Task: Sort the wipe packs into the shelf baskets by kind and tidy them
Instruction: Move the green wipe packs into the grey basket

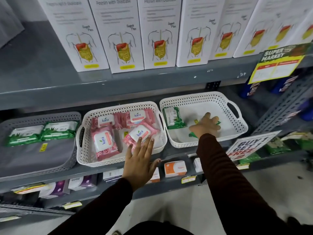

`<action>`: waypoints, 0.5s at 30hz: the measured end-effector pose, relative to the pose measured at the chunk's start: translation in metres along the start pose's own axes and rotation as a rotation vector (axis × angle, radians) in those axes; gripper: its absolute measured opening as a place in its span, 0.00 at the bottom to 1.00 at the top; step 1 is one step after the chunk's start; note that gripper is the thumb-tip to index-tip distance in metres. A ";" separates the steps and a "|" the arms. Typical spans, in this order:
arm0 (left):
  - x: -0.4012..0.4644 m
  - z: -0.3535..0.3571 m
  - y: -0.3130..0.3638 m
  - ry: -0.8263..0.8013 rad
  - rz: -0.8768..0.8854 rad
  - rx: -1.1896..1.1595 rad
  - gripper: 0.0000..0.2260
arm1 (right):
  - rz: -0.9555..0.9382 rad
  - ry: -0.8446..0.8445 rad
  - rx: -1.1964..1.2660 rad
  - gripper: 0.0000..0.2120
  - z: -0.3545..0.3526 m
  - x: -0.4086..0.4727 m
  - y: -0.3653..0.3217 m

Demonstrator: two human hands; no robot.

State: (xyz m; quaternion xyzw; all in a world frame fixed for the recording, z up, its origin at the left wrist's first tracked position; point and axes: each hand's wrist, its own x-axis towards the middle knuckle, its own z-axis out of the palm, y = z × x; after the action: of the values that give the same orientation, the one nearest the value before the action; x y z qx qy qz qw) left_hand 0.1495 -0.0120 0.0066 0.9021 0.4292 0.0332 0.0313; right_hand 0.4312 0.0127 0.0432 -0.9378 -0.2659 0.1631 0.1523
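Note:
Three baskets stand side by side on the grey shelf. The grey basket (25, 160) at the left holds two green wipe packs (42, 132). Several pink Kara wipe packs (105, 141) fill the middle white basket (88, 156). My left hand (140, 160) hovers flat, fingers spread, over that basket's front rim and touches the nearest pink pack (140, 132). The right white basket (237, 129) has one green pack (172, 117) upright at its left wall. My right hand (205, 126) is inside it, fingers closed over a second green pack (193, 134), mostly hidden.
White medicine boxes (122, 34) line the shelf above. A yellow supermarket tag (277, 63) and a "buy 1 get 1 free" sign (249, 146) hang at the right. Small boxes (175, 168) sit on the shelf below. More green packs (274, 146) lie at the far right.

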 end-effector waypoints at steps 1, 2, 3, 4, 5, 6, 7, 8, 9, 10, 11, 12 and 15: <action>-0.002 0.001 -0.004 0.007 0.011 -0.007 0.32 | -0.007 0.049 0.127 0.41 -0.003 -0.001 0.004; -0.006 0.001 -0.012 0.010 0.015 -0.020 0.31 | -0.028 0.111 0.288 0.42 -0.005 -0.002 0.008; -0.012 0.003 -0.022 0.017 0.016 -0.031 0.31 | -0.054 0.163 0.477 0.43 -0.008 -0.006 0.010; -0.017 0.003 -0.032 0.017 0.014 -0.035 0.31 | -0.070 0.183 0.695 0.44 -0.012 -0.010 0.011; -0.024 0.004 -0.046 0.028 0.000 -0.039 0.30 | -0.070 0.153 0.934 0.45 -0.016 -0.019 0.006; -0.032 0.003 -0.060 0.041 -0.016 -0.047 0.30 | -0.045 0.058 1.156 0.46 -0.020 -0.028 -0.002; -0.040 0.003 -0.070 0.049 -0.024 -0.065 0.30 | -0.004 -0.096 1.341 0.46 -0.024 -0.037 -0.009; -0.048 0.001 -0.081 0.065 -0.040 -0.084 0.29 | 0.016 -0.256 1.461 0.47 -0.027 -0.048 -0.021; -0.058 -0.002 -0.096 0.096 -0.065 -0.102 0.29 | 0.011 -0.381 1.517 0.50 -0.023 -0.060 -0.035; -0.069 -0.006 -0.113 0.112 -0.094 -0.117 0.29 | -0.040 -0.480 1.519 0.53 -0.014 -0.073 -0.053; -0.076 -0.011 -0.126 0.118 -0.115 -0.121 0.30 | -0.113 -0.543 1.468 0.55 -0.005 -0.085 -0.069; -0.076 -0.012 -0.129 0.127 -0.127 -0.125 0.30 | -0.185 -0.583 1.405 0.54 -0.003 -0.096 -0.075; -0.112 -0.021 -0.188 0.139 -0.266 -0.128 0.30 | -0.380 -0.760 1.219 0.38 0.042 -0.158 -0.149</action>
State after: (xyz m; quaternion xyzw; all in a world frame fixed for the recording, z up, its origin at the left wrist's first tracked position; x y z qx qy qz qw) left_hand -0.0679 0.0196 0.0075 0.8290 0.5429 0.1183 0.0631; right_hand 0.2203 0.0554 0.0964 -0.5038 -0.3204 0.5656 0.5689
